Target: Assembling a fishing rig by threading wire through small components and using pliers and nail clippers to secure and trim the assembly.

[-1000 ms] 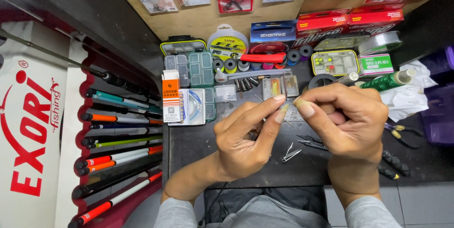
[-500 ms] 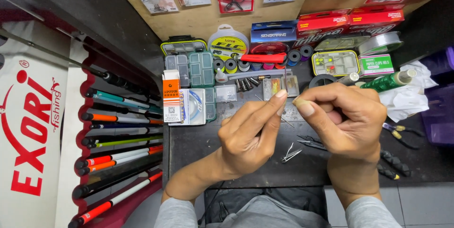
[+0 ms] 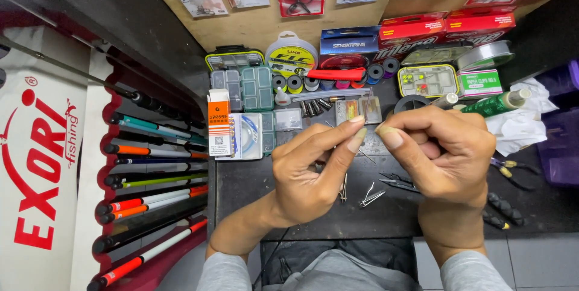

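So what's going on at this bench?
A person holds both hands up over a dark worktop, the left hand and right hand pinching something very fine between their fingertips, too small to make out. Small metal tools lie below, with tackle boxes and line spools behind and fishing rods at the left.
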